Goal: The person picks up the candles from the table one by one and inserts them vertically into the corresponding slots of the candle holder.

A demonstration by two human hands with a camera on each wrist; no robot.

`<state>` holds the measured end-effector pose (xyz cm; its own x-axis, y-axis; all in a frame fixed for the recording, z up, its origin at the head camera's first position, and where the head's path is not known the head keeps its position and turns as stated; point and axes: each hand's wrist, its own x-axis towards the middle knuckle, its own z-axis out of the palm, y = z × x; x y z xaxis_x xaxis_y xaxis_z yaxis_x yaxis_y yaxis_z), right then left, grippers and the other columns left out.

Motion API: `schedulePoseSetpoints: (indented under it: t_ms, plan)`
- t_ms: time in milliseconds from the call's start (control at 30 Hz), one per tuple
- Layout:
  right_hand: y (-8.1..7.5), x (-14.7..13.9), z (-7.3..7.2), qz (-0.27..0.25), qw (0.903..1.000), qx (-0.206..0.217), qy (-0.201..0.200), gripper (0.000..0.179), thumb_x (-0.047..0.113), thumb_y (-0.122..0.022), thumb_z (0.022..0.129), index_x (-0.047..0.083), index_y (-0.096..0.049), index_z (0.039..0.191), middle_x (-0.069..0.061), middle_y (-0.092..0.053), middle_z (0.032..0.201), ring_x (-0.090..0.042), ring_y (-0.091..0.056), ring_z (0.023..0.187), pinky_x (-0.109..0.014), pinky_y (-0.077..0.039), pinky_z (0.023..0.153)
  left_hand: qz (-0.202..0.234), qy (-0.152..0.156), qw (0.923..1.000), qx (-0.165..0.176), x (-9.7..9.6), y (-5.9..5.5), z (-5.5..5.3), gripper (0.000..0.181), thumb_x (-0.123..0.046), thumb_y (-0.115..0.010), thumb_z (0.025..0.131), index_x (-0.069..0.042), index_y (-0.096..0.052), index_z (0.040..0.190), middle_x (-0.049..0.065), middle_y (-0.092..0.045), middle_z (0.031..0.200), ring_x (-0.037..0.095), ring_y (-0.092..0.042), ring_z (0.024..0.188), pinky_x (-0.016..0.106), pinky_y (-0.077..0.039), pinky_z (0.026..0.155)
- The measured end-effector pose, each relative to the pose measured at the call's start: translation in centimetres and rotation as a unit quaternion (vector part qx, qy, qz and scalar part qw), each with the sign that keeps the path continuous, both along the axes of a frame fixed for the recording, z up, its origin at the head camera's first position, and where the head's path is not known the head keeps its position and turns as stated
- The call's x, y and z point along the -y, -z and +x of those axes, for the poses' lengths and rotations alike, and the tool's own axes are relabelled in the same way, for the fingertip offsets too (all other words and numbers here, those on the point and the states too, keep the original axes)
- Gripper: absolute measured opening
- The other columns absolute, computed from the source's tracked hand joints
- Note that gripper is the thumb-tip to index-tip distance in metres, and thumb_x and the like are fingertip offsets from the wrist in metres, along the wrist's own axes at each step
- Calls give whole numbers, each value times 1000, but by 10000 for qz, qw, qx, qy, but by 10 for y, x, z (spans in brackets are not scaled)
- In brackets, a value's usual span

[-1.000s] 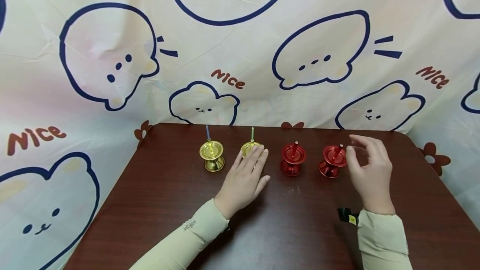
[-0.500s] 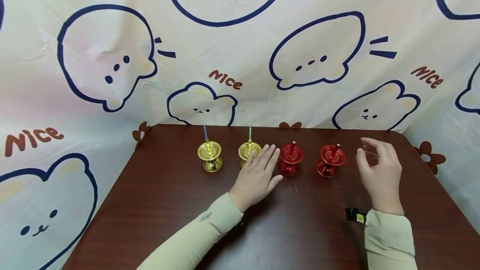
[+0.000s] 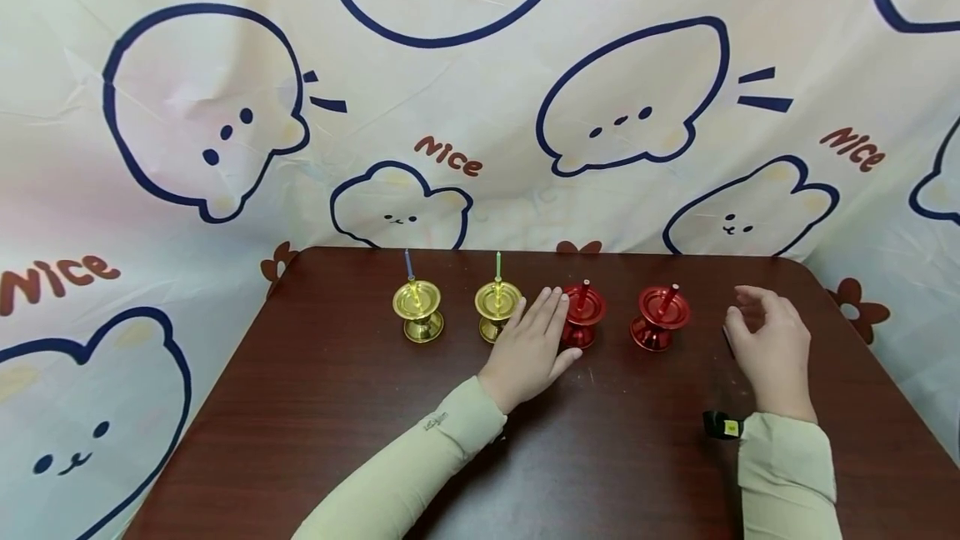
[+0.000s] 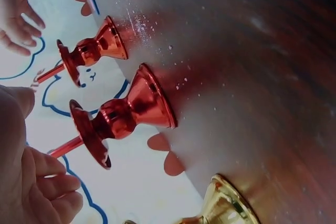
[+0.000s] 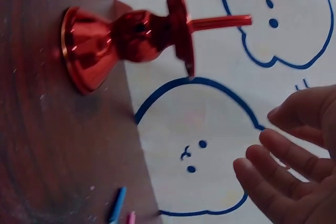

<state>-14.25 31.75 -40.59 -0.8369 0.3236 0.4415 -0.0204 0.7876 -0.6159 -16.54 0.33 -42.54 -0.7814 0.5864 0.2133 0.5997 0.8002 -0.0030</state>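
Note:
In the head view two gold candle holders (image 3: 423, 326) stand at the left. The outer one bears a blue candle (image 3: 408, 265), the inner one a green candle (image 3: 498, 267). Two red candle holders (image 3: 654, 333) stand to their right, each with a red stick upright in its dish. My left hand (image 3: 528, 350) hovers in front of the inner gold and inner red holders, partly hiding both; its fingers are extended and hold nothing. Right of the outer red holder (image 5: 139, 38), my right hand (image 3: 776, 350) is raised with loosely bent fingers, nothing between them.
Beside my right hand, a blue candle (image 5: 118, 204) and a pink candle (image 5: 131, 217) lie on the brown table (image 3: 300, 432). A cartoon-print cloth (image 3: 510, 107) hangs behind the table and along its sides. A black wrist device (image 3: 722, 425) sits at my right cuff.
My left hand has moved right, from in front of the inner gold holder toward the inner red one. My right hand has drawn away to the right from the outer red holder.

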Motion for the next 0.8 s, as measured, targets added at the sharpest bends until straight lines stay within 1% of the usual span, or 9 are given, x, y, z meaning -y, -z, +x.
schedulePoseSetpoints:
  t_ms: [67, 133, 200, 400, 500, 667, 800]
  plan:
    - [4, -5, -2, -61, 9994, 330, 11, 35, 7, -55, 99, -6, -60, 132, -28, -61, 118, -44, -54, 111, -61, -37, 97, -59, -18, 10000, 18, -2, 2, -1, 72, -54, -40, 106, -6, -31, 159, 11, -26, 166, 24, -18, 155, 47, -22, 122]
    - [7, -10, -3, -108, 9981, 603, 27, 36, 6, -53, 100, -7, -59, 133, -29, -60, 120, -45, -53, 110, -62, -36, 98, -104, -37, 9999, 39, -4, 3, -3, 73, -55, -39, 106, -6, -31, 160, 11, -26, 166, 24, -19, 155, 46, -23, 122]
    - [11, -14, -4, -134, 9963, 850, 15, 37, 6, -52, 100, -8, -58, 133, -31, -60, 120, -46, -53, 109, -62, -37, 96, -152, -61, 9998, 65, -5, 5, -4, 73, -55, -39, 106, -6, -30, 160, 11, -25, 166, 23, -18, 155, 46, -23, 122]
    - [22, -24, -6, -155, 9888, 1481, -64, 38, 6, -51, 100, -10, -57, 134, -34, -60, 121, -47, -57, 105, -55, -48, 78, -154, -68, 9997, 182, -7, 10, -5, 73, -54, -41, 106, -7, -30, 160, 11, -25, 166, 23, -18, 155, 44, -22, 123]
    - [27, -28, -7, -177, 9854, 1689, -129, 38, 7, -52, 100, -10, -57, 134, -35, -60, 120, -47, -58, 104, -54, -50, 76, -158, -61, 9995, 253, -7, 10, -6, 73, -54, -41, 106, -6, -30, 160, 11, -25, 166, 23, -18, 155, 44, -21, 123]
    - [33, -31, -10, -236, 9793, 2000, -216, 36, 8, -54, 99, -11, -59, 129, -35, -61, 121, -48, -59, 103, -54, -50, 78, -266, -32, 9991, 336, -6, 12, -6, 73, -55, -39, 106, -7, -28, 160, 10, -23, 167, 23, -17, 155, 44, -22, 123]
    - [35, -31, -11, -268, 9771, 2104, -186, 35, 9, -55, 98, -11, -60, 127, -34, -62, 120, -47, -59, 102, -54, -50, 79, -300, 13, 9990, 322, -6, 15, -7, 74, -55, -39, 106, -6, -27, 161, 11, -23, 167, 23, -17, 155, 45, -23, 122]
